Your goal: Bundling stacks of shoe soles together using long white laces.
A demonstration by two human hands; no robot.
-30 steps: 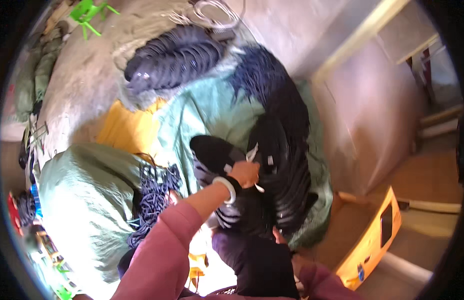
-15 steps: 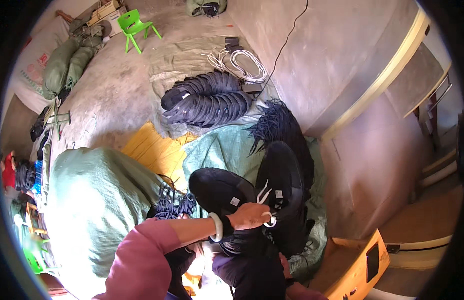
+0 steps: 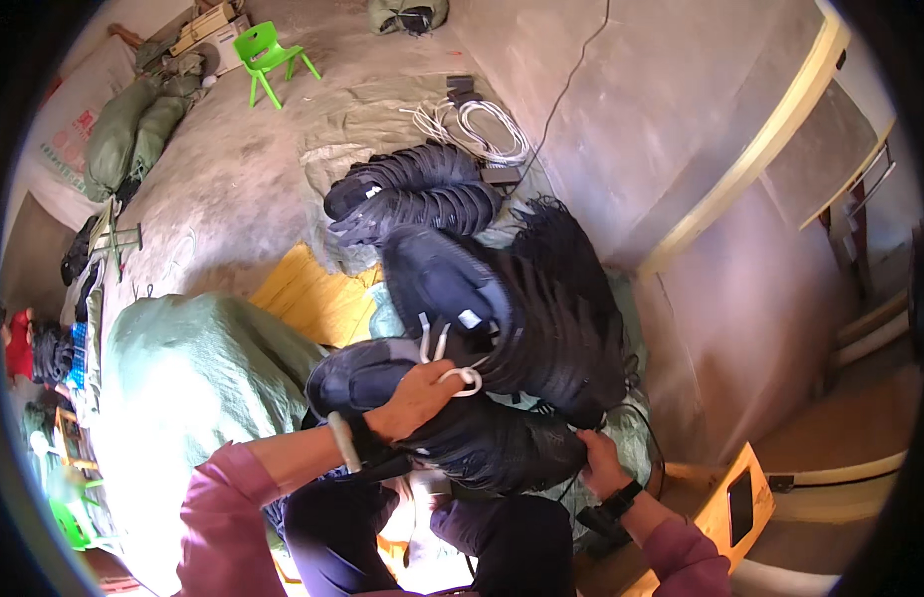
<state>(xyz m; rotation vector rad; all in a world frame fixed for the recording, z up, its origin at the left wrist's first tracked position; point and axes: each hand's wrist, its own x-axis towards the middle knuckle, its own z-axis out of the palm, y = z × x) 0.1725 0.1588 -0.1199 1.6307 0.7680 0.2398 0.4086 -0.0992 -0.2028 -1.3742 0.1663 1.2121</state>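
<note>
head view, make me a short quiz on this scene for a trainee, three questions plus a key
1. Open question: what is the left hand gripping?

2. True or false: the right hand touches one end of the near row of black shoe uppers.

3. Multiple choice: what colour is the small plastic chair at the upper left?
a) red
b) green
c) white

Key:
1. A white cord, partly looped at the fingers
2. True
3. b
</note>
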